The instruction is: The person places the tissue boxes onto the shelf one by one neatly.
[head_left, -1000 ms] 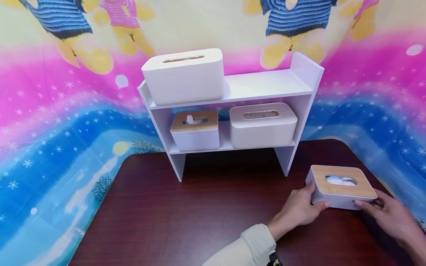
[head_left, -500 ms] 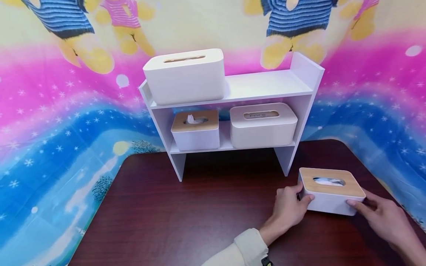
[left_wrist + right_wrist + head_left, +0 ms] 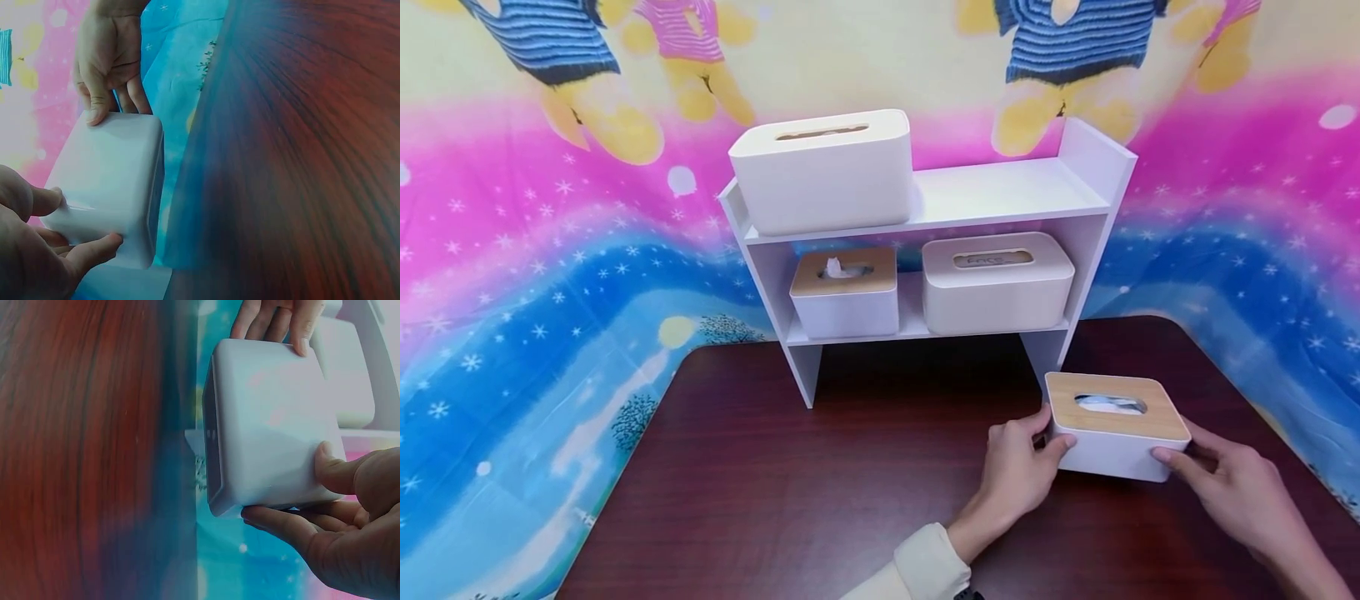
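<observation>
Both hands hold a white tissue box [image 3: 1108,454] with a wood-look lid and an oval slot, tissue showing inside. In the head view it is at the lower right, in front of the shelf's right leg. My left hand [image 3: 1015,467] grips its left end, thumb on the front face. At the right end my right hand [image 3: 1240,492] grips it, thumb on the front and fingers behind. The left wrist view shows the box [image 3: 106,175] raised off the table, its underside out of sight. From the right wrist, the box's [image 3: 275,425] dark bottom edge shows above the table.
A white two-tier shelf [image 3: 1007,196] stands at the back of the dark wooden table [image 3: 790,483]. A large white tissue box [image 3: 823,183] sits on its upper tier. Below are a wood-lidded tissue box [image 3: 846,312] and a cream tissue box [image 3: 1000,296]. A patterned cloth [image 3: 535,275] hangs behind.
Both hands have carried the tissue box leftward across the right side of the table, toward the shelf's right leg. The boxes on the shelf have stayed in place.
</observation>
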A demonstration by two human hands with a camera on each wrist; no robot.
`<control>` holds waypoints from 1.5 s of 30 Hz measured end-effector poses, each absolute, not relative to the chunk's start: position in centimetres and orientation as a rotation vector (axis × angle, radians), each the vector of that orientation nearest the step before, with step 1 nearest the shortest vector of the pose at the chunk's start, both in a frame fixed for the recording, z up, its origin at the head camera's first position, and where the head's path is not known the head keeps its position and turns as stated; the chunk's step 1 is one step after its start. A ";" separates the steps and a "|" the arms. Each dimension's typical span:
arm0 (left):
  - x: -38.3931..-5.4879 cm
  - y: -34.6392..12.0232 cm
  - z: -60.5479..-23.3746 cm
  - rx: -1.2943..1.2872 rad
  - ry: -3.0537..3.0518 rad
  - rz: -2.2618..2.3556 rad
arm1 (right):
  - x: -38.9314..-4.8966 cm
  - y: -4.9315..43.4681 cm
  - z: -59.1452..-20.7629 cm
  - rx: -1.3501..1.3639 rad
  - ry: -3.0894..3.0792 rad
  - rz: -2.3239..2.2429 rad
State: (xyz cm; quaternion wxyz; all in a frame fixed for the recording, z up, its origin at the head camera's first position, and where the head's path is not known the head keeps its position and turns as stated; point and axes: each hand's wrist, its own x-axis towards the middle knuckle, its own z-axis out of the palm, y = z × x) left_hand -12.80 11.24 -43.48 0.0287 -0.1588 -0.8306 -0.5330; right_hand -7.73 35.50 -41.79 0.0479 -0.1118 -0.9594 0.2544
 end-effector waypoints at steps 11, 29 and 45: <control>-13.0 7.5 -43.2 -0.448 -2.518 -1.714 | -8.1 32.6 -41.4 -0.149 -2.920 0.806; -13.2 0.9 -42.4 -0.377 -2.410 -1.730 | -9.3 26.1 -41.0 0.036 -2.717 0.866; -12.7 -2.7 -42.1 -0.278 -2.377 -1.787 | -9.9 23.3 -40.8 0.136 -2.628 0.925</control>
